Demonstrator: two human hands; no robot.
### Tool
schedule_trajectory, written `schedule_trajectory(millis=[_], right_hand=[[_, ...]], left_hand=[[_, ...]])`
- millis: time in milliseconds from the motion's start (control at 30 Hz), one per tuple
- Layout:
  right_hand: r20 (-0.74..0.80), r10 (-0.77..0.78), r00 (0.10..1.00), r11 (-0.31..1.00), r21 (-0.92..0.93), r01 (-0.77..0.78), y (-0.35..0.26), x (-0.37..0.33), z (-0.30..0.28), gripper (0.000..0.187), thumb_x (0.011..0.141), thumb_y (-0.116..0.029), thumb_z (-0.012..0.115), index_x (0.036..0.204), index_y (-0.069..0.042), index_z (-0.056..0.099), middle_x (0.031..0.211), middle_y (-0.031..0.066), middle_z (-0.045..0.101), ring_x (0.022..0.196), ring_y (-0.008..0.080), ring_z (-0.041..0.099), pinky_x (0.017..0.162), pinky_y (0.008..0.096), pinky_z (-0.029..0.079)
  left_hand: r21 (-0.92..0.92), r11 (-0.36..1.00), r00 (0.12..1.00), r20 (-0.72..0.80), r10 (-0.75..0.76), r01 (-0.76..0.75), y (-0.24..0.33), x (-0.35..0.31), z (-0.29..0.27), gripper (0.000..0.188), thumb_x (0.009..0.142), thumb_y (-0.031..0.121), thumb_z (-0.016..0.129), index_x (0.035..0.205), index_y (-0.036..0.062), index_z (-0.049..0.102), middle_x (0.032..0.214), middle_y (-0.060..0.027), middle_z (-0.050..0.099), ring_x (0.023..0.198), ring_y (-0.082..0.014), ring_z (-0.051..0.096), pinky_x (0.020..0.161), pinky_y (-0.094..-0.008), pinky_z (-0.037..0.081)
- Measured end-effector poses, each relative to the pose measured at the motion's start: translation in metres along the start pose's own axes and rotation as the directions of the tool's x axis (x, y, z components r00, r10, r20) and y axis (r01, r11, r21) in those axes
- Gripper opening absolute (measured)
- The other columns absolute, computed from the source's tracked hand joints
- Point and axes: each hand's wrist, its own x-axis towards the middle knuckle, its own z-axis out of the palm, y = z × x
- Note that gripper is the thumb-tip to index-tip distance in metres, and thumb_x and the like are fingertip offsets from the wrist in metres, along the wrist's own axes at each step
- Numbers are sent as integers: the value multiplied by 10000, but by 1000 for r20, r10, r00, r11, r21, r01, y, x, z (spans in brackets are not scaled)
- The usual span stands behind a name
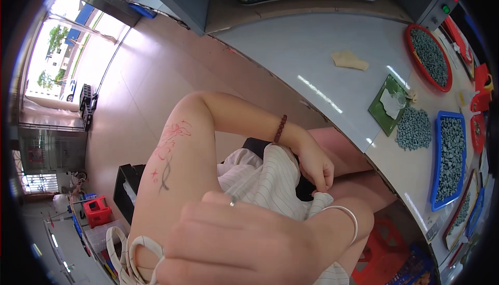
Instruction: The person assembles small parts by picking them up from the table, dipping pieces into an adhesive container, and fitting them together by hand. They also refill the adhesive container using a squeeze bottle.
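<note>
My left hand (pixel 316 166), below a wrist with a dark beaded bracelet (pixel 280 129), hangs over my lap. Its fingers are bent together and closed at the edge of the white striped cloth (pixel 283 181) of my garment, seemingly pinching it. Close to the camera, my right hand (pixel 234 241) is curled into a fist, wearing a ring (pixel 232 201). A white bangle (pixel 349 220) circles that wrist. Its fingertips are turned away, so anything inside the fist is hidden. Beside it hang white cloth loops (pixel 136 248). Neither hand touches the worktable.
The white worktable (pixel 291 46) on the right carries a red tray (pixel 449 82), a blue tray (pixel 435 181), loose grey-green stones (pixel 414 129), a green pad (pixel 382 121) and a beige scrap (pixel 349 60). A red stool (pixel 382 251) stands under its edge.
</note>
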Motion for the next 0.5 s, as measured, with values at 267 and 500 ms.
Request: schedule_trajectory(millis=[267,500], right_hand=[[-412,-431,803,880,7,475,5,-20,18,176,765,-122,565,884,7,556,871,115,541,778,252,553,591,333,465],[-666,-491,562,772,-631,-73,-8,-100,-23,145,847,-207,486,755,-97,506,740,2,350,673,140,312,581,283,233]], left_hand=[[-2,999,998,56,-36,36,3,1,11,262,892,185,489,703,5,517,635,50,447,615,-36,380,583,-224,350],[117,985,980,-143,140,-124,15,-16,11,270,868,276,534,783,33,615,561,74,422,494,-37,325,446,-213,259]])
